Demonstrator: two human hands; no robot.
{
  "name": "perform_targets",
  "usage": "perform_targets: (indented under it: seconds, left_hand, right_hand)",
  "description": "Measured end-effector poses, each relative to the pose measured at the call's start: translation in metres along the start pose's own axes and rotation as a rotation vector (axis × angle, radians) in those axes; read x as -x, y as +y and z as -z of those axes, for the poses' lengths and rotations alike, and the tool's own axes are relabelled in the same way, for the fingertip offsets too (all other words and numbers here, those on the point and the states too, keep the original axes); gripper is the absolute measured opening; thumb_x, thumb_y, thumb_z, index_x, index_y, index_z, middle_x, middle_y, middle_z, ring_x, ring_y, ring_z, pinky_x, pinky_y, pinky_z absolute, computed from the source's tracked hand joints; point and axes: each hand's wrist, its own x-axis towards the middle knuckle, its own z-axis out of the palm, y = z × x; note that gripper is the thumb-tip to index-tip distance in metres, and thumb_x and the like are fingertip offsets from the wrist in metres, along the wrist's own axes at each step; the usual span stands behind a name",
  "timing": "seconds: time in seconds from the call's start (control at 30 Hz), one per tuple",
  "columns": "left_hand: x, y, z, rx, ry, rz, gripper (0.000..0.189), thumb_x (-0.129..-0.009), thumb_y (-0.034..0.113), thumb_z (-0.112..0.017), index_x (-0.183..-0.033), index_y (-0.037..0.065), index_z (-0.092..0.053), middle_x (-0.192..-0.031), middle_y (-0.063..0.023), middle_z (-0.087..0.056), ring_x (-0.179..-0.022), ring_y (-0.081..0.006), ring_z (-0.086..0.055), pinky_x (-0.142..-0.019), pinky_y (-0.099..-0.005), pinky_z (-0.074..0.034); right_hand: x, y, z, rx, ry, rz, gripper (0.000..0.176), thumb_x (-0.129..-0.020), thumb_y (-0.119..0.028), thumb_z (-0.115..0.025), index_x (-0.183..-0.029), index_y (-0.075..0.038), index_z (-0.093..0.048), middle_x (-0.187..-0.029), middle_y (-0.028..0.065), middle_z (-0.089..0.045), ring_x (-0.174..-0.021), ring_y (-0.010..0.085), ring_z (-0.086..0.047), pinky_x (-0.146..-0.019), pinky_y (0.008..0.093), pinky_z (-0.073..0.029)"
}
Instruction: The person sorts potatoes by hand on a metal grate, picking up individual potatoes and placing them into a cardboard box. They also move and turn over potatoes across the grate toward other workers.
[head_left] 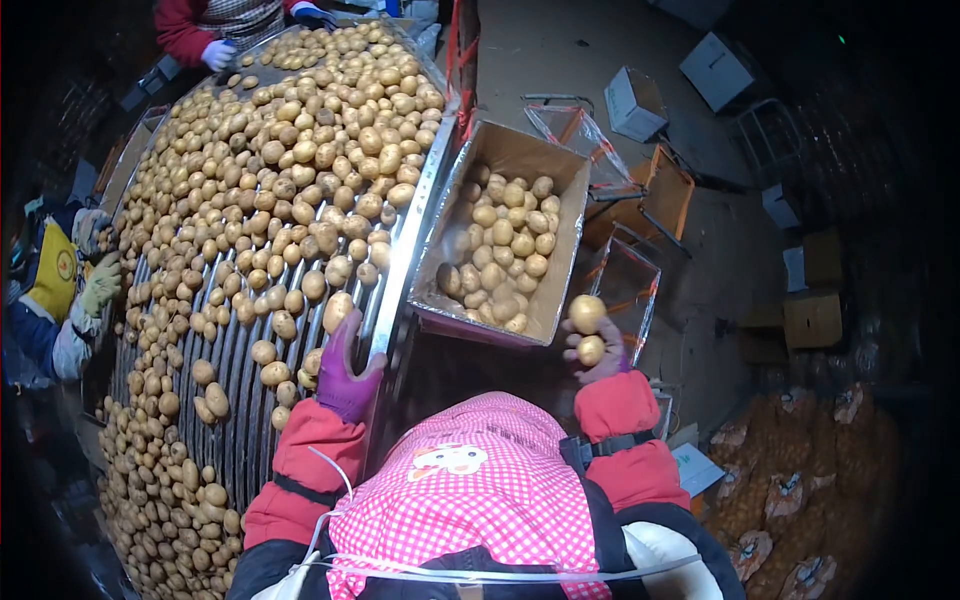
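Far left of the cardboard box [568, 235]: a co-worker's gloved hand [100, 287] at the far edge of the table [238, 400]. A second co-worker's hand [217, 53] is at the table's top end.

Left of the box: the table's metal rollers are covered with loose potatoes [300, 150], thickest toward the top.

Just left of the box, at the table's near rim: the person's left hand [347, 375] in a purple glove, fingers stretched up against a single potato [337, 310]. I cannot tell whether they are closed on it or only touching.

The box stands tilted against the table's rim, open and roughly half full of potatoes.

Just right of the box's lower corner: the right hand [603, 358], fingers clamped on two potatoes [587, 313], one stacked above the other, held in the air clear of the box.

Far right of the box, on the floor: filled mesh sacks [790, 500], dim.
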Motion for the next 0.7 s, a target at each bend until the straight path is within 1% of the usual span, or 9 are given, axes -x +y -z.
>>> perform_targets:
  seconds: [0.07, 0.13, 0.27, 0.4, 0.43, 0.53, 0.6, 0.67, 0.7]
  left_hand:
    - [0.006, 0.006, 0.002, -0.202, -0.221, -0.087, 0.066, -0.078, 0.010, -0.069, -0.139, 0.001, -0.043, -0.140, -0.0203, -0.046, -0.133, -0.0332, -0.043, -0.111, -0.0417, -0.034]
    - [0.005, 0.010, 0.000, -0.221, -0.248, -0.068, 0.068, -0.078, 0.013, -0.070, -0.139, 0.002, -0.043, -0.141, -0.0218, -0.045, -0.134, -0.0349, -0.041, -0.111, -0.0422, -0.033]
    - [0.001, 0.017, -0.002, -0.240, -0.230, -0.079, 0.067, -0.076, 0.017, -0.072, -0.137, 0.004, -0.046, -0.139, -0.0224, -0.047, -0.131, -0.0386, -0.044, -0.109, -0.0454, -0.036]
    - [0.000, 0.011, -0.004, -0.222, -0.225, -0.076, 0.068, -0.077, 0.015, -0.071, -0.139, 0.004, -0.044, -0.141, -0.0224, -0.044, -0.133, -0.0365, -0.041, -0.111, -0.0431, -0.034]
    - [0.000, 0.012, -0.003, -0.239, -0.225, -0.076, 0.068, -0.077, 0.015, -0.071, -0.139, 0.004, -0.044, -0.141, -0.0225, -0.044, -0.133, -0.0368, -0.041, -0.110, -0.0433, -0.034]
    - [0.001, 0.017, -0.005, -0.251, -0.243, -0.063, 0.068, -0.077, 0.015, -0.071, -0.138, 0.004, -0.045, -0.141, -0.0232, -0.044, -0.132, -0.0379, -0.042, -0.110, -0.0441, -0.034]
    - [0.001, 0.019, -0.003, -0.270, -0.233, -0.067, 0.068, -0.077, 0.015, -0.071, -0.138, 0.003, -0.045, -0.141, -0.0235, -0.044, -0.132, -0.0382, -0.042, -0.110, -0.0442, -0.034]
    - [0.001, 0.020, -0.003, -0.282, -0.227, -0.069, 0.065, -0.078, 0.020, -0.071, -0.136, 0.002, -0.047, -0.139, -0.0241, -0.045, -0.131, -0.0392, -0.043, -0.109, -0.0442, -0.035]
    - [0.002, 0.019, -0.003, -0.294, -0.223, -0.095, 0.064, -0.078, 0.021, -0.071, -0.135, 0.002, -0.047, -0.139, -0.0238, -0.047, -0.131, -0.0389, -0.044, -0.108, -0.0442, -0.036]
  right_hand:
    - [0.002, -0.016, 0.030, -0.200, 0.090, 0.017, 0.041, -0.090, -0.037, -0.061, -0.116, -0.006, -0.056, -0.096, 0.0143, -0.066, -0.069, 0.0172, -0.062, -0.053, 0.0301, -0.051]
    - [0.000, -0.025, 0.060, -0.106, 0.276, 0.169, 0.041, -0.090, -0.039, -0.061, -0.115, -0.006, -0.056, -0.097, 0.0133, -0.067, -0.069, 0.0155, -0.062, -0.051, 0.0276, -0.050]
    - [-0.002, -0.038, 0.083, 0.003, 0.331, 0.363, 0.042, -0.090, -0.044, -0.060, -0.117, -0.013, -0.055, -0.097, 0.0109, -0.067, -0.067, 0.0142, -0.061, -0.049, 0.0255, -0.048]
    - [-0.036, -0.048, 0.183, -0.031, 0.649, 0.051, 0.031, -0.093, -0.033, -0.058, -0.122, -0.023, -0.051, -0.105, 0.0080, -0.065, -0.070, 0.0118, -0.060, -0.051, 0.0239, -0.049]
    - [-0.038, -0.048, 0.181, -0.143, 0.526, 0.127, 0.035, -0.091, -0.027, -0.057, -0.125, -0.018, -0.052, -0.112, 0.0106, -0.064, -0.087, 0.0192, -0.064, -0.065, 0.0330, -0.056]
    - [-0.027, -0.032, 0.116, -0.256, 0.254, 0.169, 0.041, -0.089, -0.020, -0.057, -0.129, -0.012, -0.051, -0.121, 0.0145, -0.060, -0.108, 0.0296, -0.060, -0.085, 0.0455, -0.054]
    - [-0.036, -0.027, 0.069, -0.069, -0.085, 0.230, 0.040, -0.089, -0.014, -0.054, -0.129, -0.007, -0.051, -0.128, 0.0170, -0.056, -0.116, 0.0338, -0.055, -0.098, 0.0496, -0.047]
    - [-0.043, -0.030, -0.001, 0.028, -0.202, 0.238, 0.035, -0.091, -0.009, -0.053, -0.125, -0.004, -0.054, -0.126, 0.0166, -0.057, -0.115, 0.0308, -0.056, -0.099, 0.0460, -0.048]
    - [-0.053, -0.028, -0.023, 0.183, -0.221, 0.291, 0.031, -0.092, -0.007, -0.055, -0.122, 0.000, -0.057, -0.122, 0.0137, -0.059, -0.114, 0.0246, -0.057, -0.100, 0.0378, -0.046]
